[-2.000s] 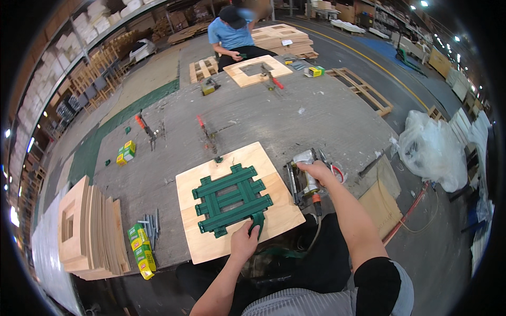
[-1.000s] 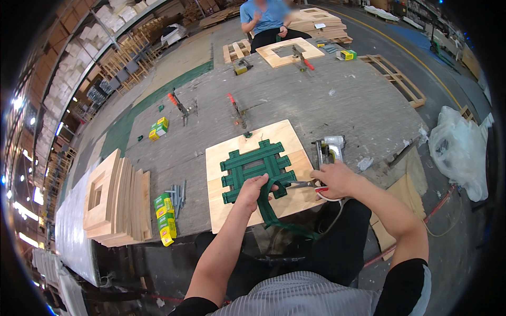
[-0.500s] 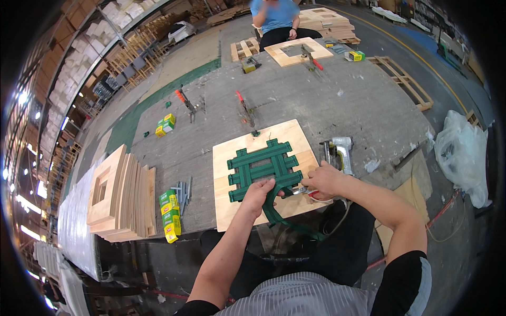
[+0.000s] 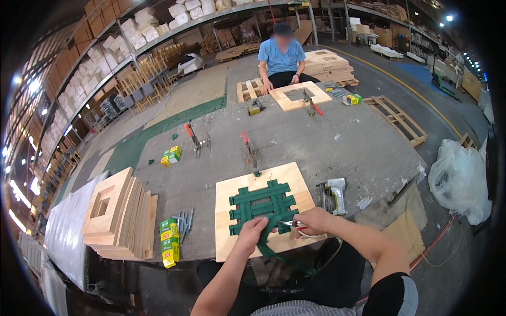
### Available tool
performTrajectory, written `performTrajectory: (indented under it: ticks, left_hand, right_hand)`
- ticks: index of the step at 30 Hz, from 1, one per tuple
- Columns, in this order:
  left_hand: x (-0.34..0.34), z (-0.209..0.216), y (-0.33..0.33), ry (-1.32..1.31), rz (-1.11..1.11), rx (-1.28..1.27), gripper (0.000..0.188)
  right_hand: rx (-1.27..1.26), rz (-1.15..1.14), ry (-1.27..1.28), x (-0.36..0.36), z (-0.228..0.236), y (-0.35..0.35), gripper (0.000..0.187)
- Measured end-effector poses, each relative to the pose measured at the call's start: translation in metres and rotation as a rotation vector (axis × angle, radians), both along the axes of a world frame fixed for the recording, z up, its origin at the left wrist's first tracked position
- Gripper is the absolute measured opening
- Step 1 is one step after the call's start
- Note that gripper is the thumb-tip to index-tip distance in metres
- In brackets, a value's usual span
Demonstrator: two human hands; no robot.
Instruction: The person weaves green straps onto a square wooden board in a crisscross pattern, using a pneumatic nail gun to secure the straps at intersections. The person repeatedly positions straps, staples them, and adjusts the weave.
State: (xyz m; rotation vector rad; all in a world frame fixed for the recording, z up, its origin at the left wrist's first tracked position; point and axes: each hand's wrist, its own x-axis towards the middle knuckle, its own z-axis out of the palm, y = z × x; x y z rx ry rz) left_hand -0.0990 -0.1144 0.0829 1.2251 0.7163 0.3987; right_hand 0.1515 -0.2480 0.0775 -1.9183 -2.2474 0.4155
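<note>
Green webbing straps [image 4: 261, 196] lie woven in a lattice over a square light-wood frame [image 4: 226, 197] on the table in front of me. My left hand [image 4: 251, 234] pinches a loose green strap [image 4: 265, 245] at the frame's near side, and its tail hangs over the table edge. In my right hand [image 4: 314, 221] is a pair of scissors [image 4: 287, 223], with the blades at the strap just right of my left fingers. Whether the blades have cut into it I cannot tell. A silver staple gun [image 4: 336, 196] rests to the right of the frame.
Left stand stacked wooden frames [image 4: 108, 210], beside yellow-green boxes [image 4: 169, 242] and loose staple strips [image 4: 185, 225]. Red-handled toggle clamps [image 4: 191, 134] are mounted on the table [image 4: 211, 142]. Across it sits a co-worker [image 4: 282, 58] behind another frame [image 4: 287, 102]. A plastic bag [image 4: 457, 176] hangs at right.
My view has tilted up. The scissors have come left, from beside the frame's near edge to the strap at my left hand. The co-worker's raised hand has dropped toward their frame.
</note>
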Motion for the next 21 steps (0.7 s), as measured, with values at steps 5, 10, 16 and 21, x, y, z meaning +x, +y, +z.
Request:
performTrajectory:
  ticks: [5,10,16,21]
  left_hand:
    - [-0.104,-0.026,0.013,0.216,0.525,0.418,0.032]
    - [-0.141,-0.062,-0.007,0.593,0.577,0.614,0.031]
    - [-0.141,-0.066,-0.037,0.713,0.527,0.788,0.031]
    - [-0.141,-0.076,-0.05,0.741,0.525,0.879,0.033]
  right_hand:
    - [0.512,-0.799,0.209,0.032,-0.008,-0.028,0.038]
    - [0.434,-1.161,-0.033,0.118,-0.032,-0.105,0.041]
    - [0.689,-0.712,-0.059,0.068,-0.025,-0.081,0.047]
    - [0.305,-0.149,-0.094,-0.032,-0.023,-0.079,0.053]
